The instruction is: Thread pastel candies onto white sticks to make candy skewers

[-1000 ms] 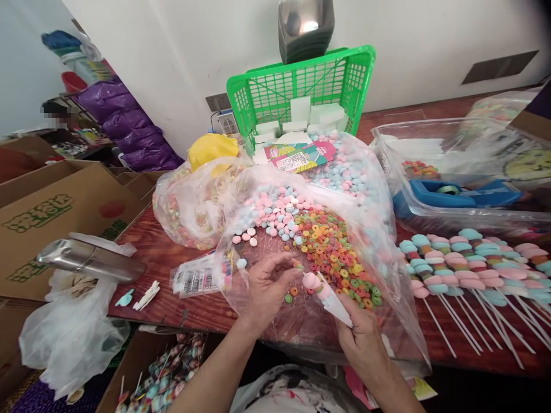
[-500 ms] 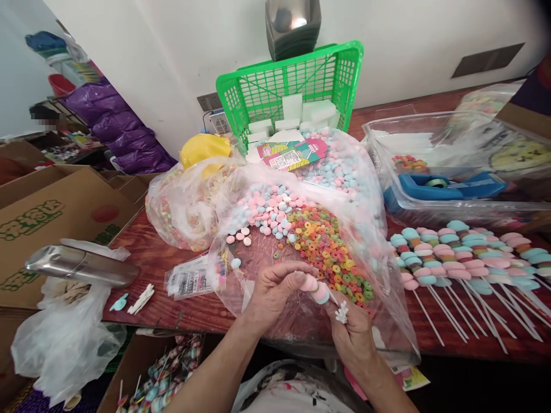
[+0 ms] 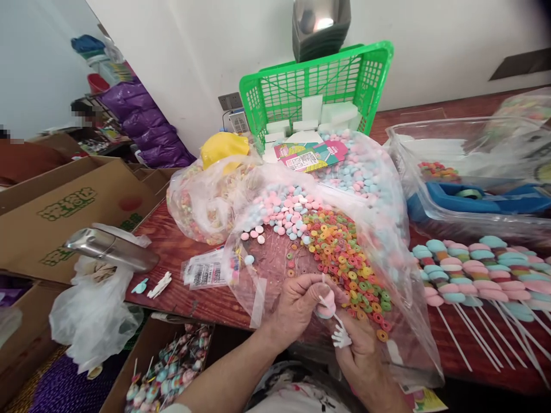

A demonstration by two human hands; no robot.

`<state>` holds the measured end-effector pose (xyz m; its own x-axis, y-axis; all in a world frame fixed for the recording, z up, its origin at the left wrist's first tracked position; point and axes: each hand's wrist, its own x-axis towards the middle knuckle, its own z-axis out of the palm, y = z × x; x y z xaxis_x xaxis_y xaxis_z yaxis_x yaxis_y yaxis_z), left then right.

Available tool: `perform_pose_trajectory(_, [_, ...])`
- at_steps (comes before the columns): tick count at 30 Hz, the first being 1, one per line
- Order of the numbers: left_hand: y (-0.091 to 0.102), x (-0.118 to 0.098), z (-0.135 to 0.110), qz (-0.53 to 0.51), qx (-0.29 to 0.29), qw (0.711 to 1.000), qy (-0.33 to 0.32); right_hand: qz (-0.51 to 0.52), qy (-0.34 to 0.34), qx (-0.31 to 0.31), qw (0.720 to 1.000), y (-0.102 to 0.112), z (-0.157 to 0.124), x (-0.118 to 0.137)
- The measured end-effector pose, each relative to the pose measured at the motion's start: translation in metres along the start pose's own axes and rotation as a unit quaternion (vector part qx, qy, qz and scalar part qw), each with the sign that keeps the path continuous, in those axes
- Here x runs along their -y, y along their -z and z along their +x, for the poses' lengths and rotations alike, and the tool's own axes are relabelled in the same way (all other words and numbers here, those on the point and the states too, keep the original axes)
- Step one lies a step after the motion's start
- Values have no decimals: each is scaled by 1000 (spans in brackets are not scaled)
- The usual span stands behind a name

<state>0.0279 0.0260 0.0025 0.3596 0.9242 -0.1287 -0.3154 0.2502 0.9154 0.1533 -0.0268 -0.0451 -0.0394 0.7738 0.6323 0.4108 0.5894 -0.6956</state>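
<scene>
Close to the table's front edge, my left hand [image 3: 299, 307] pinches the upper end of a candy skewer [image 3: 329, 305], whose white stick tip pokes up by the thumb. Pink and pale blue pieces sit on that stick. My right hand [image 3: 364, 350] is closed around its lower part, beside a white hand-shaped piece [image 3: 341, 335]. Just beyond my fingers lie loose gummy rings [image 3: 340, 252], red, orange, yellow and green, on clear plastic. Behind them is a heap of pink, blue and white marshmallow candies [image 3: 286, 209].
Finished-looking candy skewers [image 3: 477, 269] lie stacked at right, below a clear tub [image 3: 434, 215] with a blue tape dispenser [image 3: 495, 198]. A green basket [image 3: 253, 106] stands behind. At left are a steel flask [image 3: 112, 249], plastic packets [image 3: 206, 269] and a box of candy sticks [image 3: 170, 367].
The view has swung left, so the scene sits farther right. My left fingers have moved to the stick's tip, and the skewer's pieces are turned more upright. Both hands keep hold.
</scene>
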Motion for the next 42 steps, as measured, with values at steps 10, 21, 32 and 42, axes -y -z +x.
perform_pose_trajectory(10, [61,-42,30,327,-96,940,-31,80,-272,-53,958,0,-18,-18])
perform_pose_trajectory(21, [146,-52,67,640,-231,731,-60,-44,-83,-5,996,0,-13,-15])
perform_pose_trajectory(32, [166,-73,85,667,-248,701,-55,1,-70,41,997,-1,-9,-11])
perform_pose_trajectory(42, [136,-54,57,677,-227,694,-88,-10,-58,6,998,0,-4,-7])
